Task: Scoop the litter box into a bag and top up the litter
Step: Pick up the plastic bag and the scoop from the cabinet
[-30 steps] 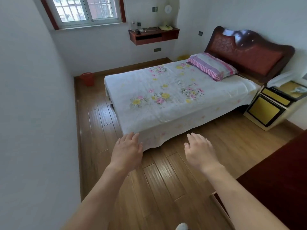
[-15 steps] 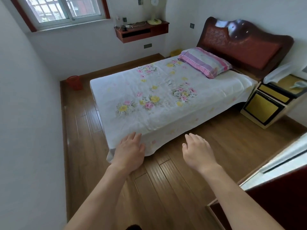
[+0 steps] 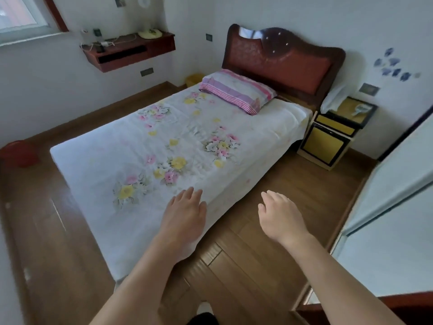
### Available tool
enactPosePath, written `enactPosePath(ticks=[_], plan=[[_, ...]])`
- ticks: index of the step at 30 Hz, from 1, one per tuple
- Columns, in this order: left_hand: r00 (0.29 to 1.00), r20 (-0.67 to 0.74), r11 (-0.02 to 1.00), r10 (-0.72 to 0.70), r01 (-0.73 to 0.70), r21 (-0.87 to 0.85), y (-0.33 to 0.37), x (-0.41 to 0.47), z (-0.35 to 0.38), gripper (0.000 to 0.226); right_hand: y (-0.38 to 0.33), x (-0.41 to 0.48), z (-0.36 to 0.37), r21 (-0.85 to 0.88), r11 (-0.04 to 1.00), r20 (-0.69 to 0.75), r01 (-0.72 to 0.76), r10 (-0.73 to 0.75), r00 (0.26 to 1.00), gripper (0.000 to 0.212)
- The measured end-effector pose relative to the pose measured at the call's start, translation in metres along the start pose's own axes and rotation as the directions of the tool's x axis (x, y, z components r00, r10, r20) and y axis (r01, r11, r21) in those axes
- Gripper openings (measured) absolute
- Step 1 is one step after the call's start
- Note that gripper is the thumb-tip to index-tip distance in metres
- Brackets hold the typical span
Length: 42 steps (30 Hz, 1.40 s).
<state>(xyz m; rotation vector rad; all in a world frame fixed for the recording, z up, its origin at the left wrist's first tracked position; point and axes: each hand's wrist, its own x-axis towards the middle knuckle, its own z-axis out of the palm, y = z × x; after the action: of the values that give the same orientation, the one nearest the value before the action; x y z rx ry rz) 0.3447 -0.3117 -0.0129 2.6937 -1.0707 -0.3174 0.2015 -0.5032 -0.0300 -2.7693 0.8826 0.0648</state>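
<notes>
Pale scoop-like thing (image 3: pixel 359 110) — small, blurred, lying atop the yellow nightstand (image 3: pixel 323 145), near its back edge

A bed (image 3: pixel 145 160) with a floral sheet, striped pillow (image 3: pixel 236 90) and dark red headboard (image 3: pixel 285 59) stands on a wooden plank floor (image 3: pixel 269 242) between white walls (image 3: pixel 58 73), beside a yellow nightstand (image 3: pixel 328 139), below a wall-mounted shelf (image 3: pixel 131 52) and a corner window (image 3: pixel 21 15).

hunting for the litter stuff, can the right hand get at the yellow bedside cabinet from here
Probably not yet. The right hand hangs open near the foot of the bed; the yellow bedside cabinet stands by the headboard, well beyond it. The bare floor between leaves the way free for stepping closer.
</notes>
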Motion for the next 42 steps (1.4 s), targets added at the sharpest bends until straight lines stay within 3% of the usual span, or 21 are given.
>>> enactPosePath(ticks=[12,22,32,42], plan=[[0.948,0.114,0.951,0.298,-0.305,0.052,0.047,0.182,-0.007,0.050,0.044,0.106,-0.026,-0.004,0.973,-0.062,-0.230,0.230,0.971,0.042],[0.918,0.162,0.906,0.363,-0.388,0.170,0.139,0.328,0.000,0.049,0.146,0.221,-0.054,-0.014,0.958,-0.079,-0.285,0.283,0.956,0.042],[0.887,0.203,0.879,0.415,-0.449,0.160,0.206,0.466,-0.006,0.050,0.215,0.335,-0.088,-0.046,0.940,-0.059,-0.338,0.335,0.940,0.040],[0.785,0.226,0.780,0.577,-0.612,0.134,0.278,0.650,0.017,0.050,0.291,0.463,-0.111,-0.039,0.866,-0.085,-0.499,0.495,0.865,0.046]])
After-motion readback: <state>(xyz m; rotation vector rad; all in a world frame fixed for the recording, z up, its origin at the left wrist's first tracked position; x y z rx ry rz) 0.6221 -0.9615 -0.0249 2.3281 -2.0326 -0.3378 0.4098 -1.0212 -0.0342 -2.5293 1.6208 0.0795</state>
